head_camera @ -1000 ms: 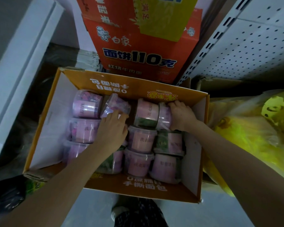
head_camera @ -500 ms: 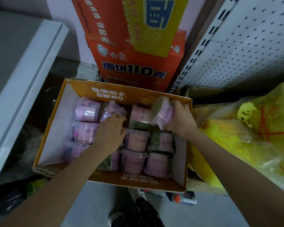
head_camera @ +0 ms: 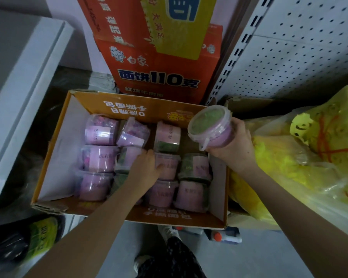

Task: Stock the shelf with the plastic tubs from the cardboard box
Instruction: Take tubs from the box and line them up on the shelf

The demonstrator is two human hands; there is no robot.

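My right hand (head_camera: 235, 145) holds one plastic tub (head_camera: 209, 127). My fingers are curled round its pink side. The tub is tipped, so its clear lid faces me, and I see green stuff under the lid. It is up in the air, over the far right corner of the cardboard box (head_camera: 54, 149).

My left hand (head_camera: 147, 167) is down in the box, near the middle. It lies on the other tubs (head_camera: 100, 130), and my thumb touches a pink one. I cannot tell if this hand grips a tub or just rests there.

The other tubs lie on their sides in rows, packed close. Most have pink labels, and some show green. There is a gap in the far right corner of the box.

A big red carton (head_camera: 159, 63) stands just past the far side of the box. To the right there is a yellow plastic bag (head_camera: 289, 161), right beside the box. Behind the bag is a white shelf wall (head_camera: 299, 57) full of little holes. On the left is a white shelf edge (head_camera: 24, 77). A dark bottle (head_camera: 28, 237) with a green label lies on the near left.
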